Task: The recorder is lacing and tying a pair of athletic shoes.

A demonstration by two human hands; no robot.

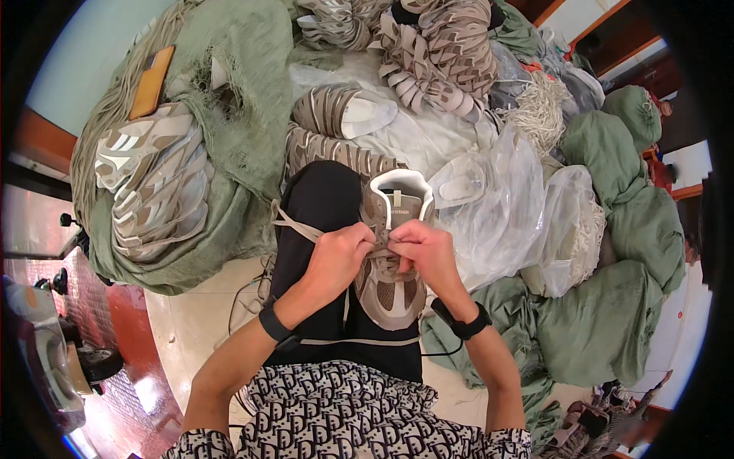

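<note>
A brown and beige sneaker upper (390, 298) rests on my lap, its pale-lined collar pointing away from me and its toe toward me. My left hand (340, 260) is closed in a pinch at the left eyelet row. From it a flat beige shoelace (297, 223) trails left over my black-clad knee (317, 199). My right hand (428, 252) pinches at the right eyelet row, close to the left fingertips, where lace crosses the tongue (397, 214). The fingertips partly hide what each pinch holds.
Stacked shoe uppers (157, 183) lie on a green sack (237, 99) at left, beside an orange-brown case (151, 82) and hanging laces (115, 130). More uppers (451, 53) are piled ahead. Clear plastic bags (497, 206) and bulging green sacks (604, 321) stand at right.
</note>
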